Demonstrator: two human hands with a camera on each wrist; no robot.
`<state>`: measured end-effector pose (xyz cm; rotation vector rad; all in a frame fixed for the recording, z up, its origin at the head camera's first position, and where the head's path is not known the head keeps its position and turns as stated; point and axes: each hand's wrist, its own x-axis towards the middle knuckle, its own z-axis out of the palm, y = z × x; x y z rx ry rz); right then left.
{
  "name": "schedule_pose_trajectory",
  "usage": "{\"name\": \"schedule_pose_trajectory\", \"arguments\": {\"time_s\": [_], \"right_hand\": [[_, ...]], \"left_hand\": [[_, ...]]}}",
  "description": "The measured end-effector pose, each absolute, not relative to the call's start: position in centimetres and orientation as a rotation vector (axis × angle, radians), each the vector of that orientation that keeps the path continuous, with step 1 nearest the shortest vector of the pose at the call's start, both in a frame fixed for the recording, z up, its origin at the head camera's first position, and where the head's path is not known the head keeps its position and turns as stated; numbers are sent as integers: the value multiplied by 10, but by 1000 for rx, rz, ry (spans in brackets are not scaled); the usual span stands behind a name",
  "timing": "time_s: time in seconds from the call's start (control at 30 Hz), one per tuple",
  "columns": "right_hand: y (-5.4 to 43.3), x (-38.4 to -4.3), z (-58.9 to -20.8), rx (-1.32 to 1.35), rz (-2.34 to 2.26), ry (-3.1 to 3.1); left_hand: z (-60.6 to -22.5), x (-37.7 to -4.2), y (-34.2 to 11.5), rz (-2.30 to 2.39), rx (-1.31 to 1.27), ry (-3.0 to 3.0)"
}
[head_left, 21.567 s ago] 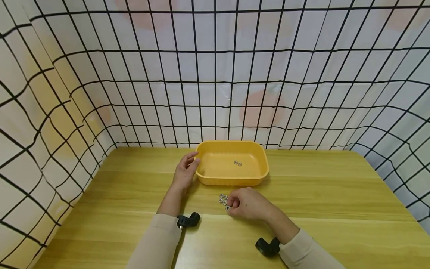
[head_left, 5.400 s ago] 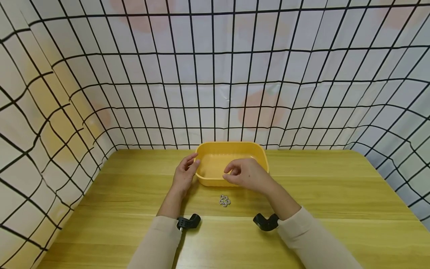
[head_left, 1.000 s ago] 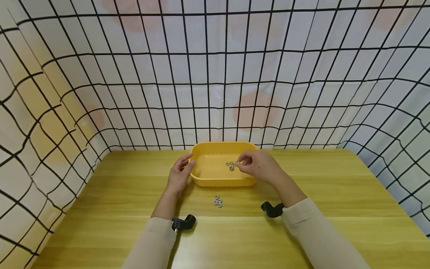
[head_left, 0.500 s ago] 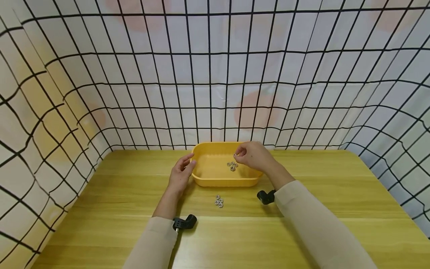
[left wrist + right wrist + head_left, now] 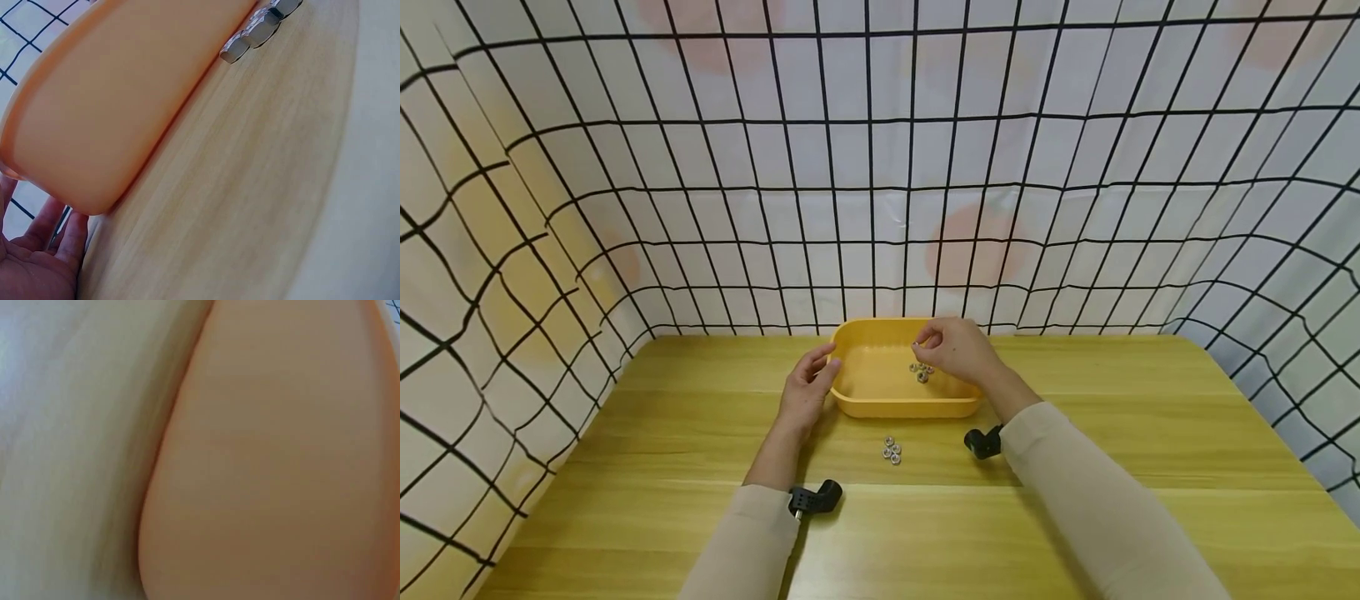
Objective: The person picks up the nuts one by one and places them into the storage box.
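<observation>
From the head, the right hand (image 5: 957,348) seems to pinch a nut (image 5: 916,344) over the box (image 5: 906,409); best let go low, near the other nuts (image 5: 922,377). By left wrist, the left hand's (image 5: 40,265) loose fingers touch the box, handy for steadying. By right wrist, only box and table (image 5: 62,456); no fingers.

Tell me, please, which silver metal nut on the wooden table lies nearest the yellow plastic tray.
The head view's topmost nut on the table; the other three lie farther from the tray.
</observation>
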<state>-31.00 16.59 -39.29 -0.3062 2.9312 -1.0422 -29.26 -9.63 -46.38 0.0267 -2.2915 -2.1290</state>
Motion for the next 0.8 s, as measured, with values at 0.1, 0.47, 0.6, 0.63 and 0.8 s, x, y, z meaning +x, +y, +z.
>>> {"name": "schedule_pose_trajectory", "arguments": {"time_s": [0.1, 0.47, 0.6, 0.63, 0.8], "right_hand": [[162, -309, -396, -339, -1044, 2940], [153, -309, -396, -362, -992, 3018], [152, -311, -397, -347, -1007, 3026], [151, -312, -397, -345, -1016, 3025], [149, -313, -397, -347, -1057, 3028]], "left_hand": [[-464, -292, -96, -2125, 32, -2292], [-467, -293, -97, -2145, 1, -2266], [-467, -293, -96, -2161, 16, -2254], [-467, -293, -96, -2163, 19, -2253], [-466, -294, -96, -2156, 31, -2261]]}}
